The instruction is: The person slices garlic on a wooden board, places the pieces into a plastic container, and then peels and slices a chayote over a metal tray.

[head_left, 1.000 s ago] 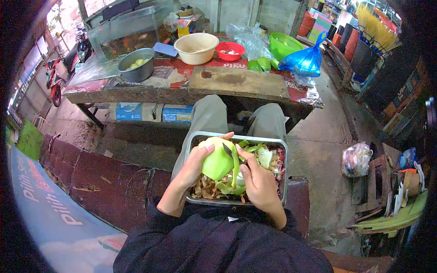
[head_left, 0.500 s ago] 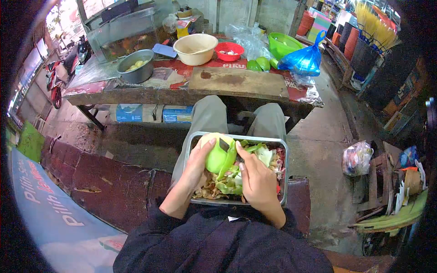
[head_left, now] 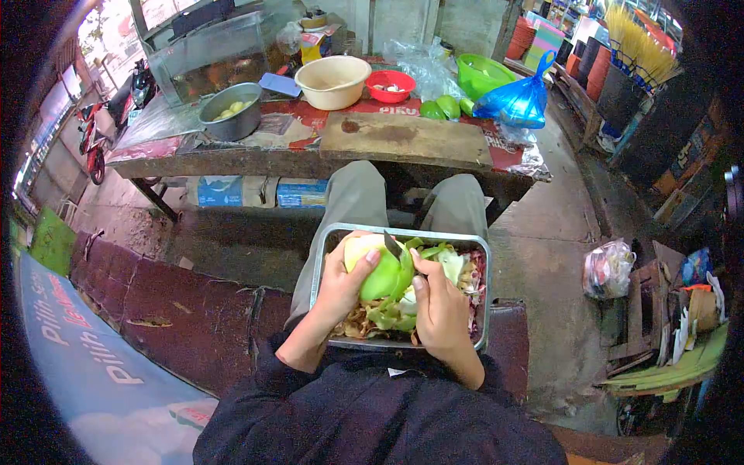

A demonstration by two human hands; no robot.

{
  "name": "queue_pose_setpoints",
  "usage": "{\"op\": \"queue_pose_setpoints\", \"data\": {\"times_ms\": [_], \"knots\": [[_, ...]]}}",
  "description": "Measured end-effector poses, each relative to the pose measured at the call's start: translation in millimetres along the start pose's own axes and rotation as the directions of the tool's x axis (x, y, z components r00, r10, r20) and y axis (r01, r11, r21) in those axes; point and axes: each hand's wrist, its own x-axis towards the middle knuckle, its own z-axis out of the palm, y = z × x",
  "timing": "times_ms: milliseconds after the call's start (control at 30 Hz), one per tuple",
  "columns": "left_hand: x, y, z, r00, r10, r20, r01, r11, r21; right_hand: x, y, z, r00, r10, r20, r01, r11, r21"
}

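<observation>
A green fruit [head_left: 380, 280], partly pale where its skin is off, is held in my left hand [head_left: 343, 280], thumb across its front. My right hand [head_left: 443, 310] is closed beside it, gripping a small knife [head_left: 393, 246] whose dark blade lies against the top of the fruit; the handle is hidden in my fingers. A strip of green peel hangs along the fruit's right side. Both hands are over a metal-coloured tray [head_left: 483, 325] on my lap, which holds green peels and brown and reddish scraps.
On the low table [head_left: 294, 164] ahead are a wooden board [head_left: 407, 139], a grey pot [head_left: 231, 112], a cream basin [head_left: 333, 81], a red bowl [head_left: 390, 86], a green basin [head_left: 482, 75], several green fruits [head_left: 443, 108] and a blue bag [head_left: 515, 101]. A filled plastic bag [head_left: 608, 269] is at the right.
The fruit has turned and shifted slightly right in my left hand, whose thumb is now lower on it. My right hand and the blade have moved slightly right.
</observation>
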Motion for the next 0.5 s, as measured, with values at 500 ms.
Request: {"op": "queue_pose_setpoints", "data": {"times_ms": [500], "knots": [[2,4,-14,0.969,0.07,0.236,-0.085,0.995,0.054,1,11,-1,0.968,0.017,0.252,-0.148,0.848,0.509]]}}
